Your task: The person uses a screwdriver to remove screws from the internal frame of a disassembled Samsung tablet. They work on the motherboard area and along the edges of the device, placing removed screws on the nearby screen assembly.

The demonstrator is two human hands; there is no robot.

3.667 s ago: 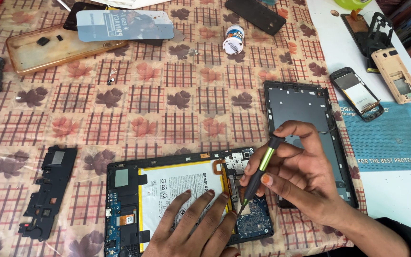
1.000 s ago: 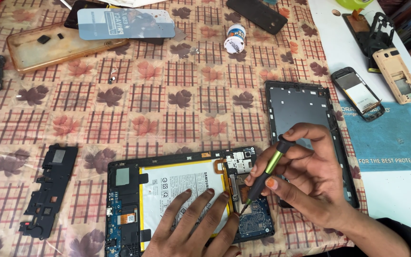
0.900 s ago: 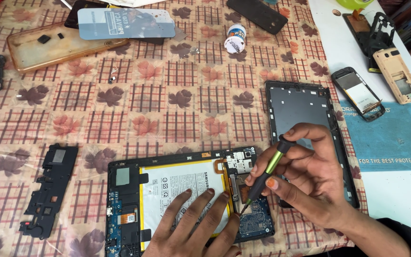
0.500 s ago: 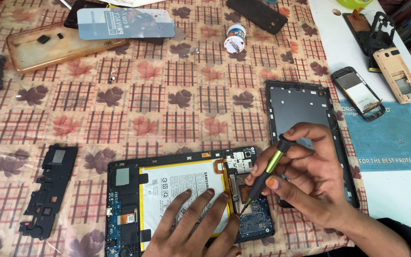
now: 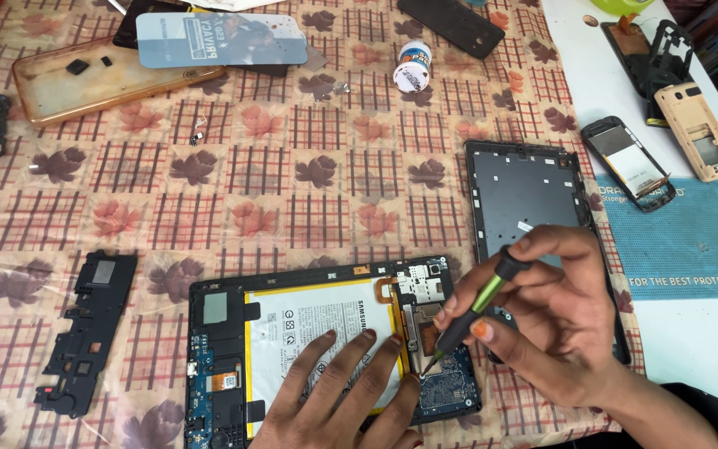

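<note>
Left hand [image 5: 338, 399] spread flat on opened tablet [image 5: 326, 349] (battery exposed), right hand [image 5: 546, 320] pinching green-handled screwdriver [image 5: 471, 312], tip on circuit board [image 5: 446, 391]

Green-and-black screwdriver [image 5: 475, 312]; white battery [image 5: 317, 333], yellow-edged; checked, leaf-patterned tablecloth [image 5: 292, 166]; teal mat [image 5: 691, 241].

My left hand [image 5: 338, 399] lies on the opened tablet [image 5: 326, 349] at 6 o'clock; back cover [image 5: 529, 199] at 3; bracket [image 5: 89, 333] at 9; jar [image 5: 413, 66] at 12.
</note>
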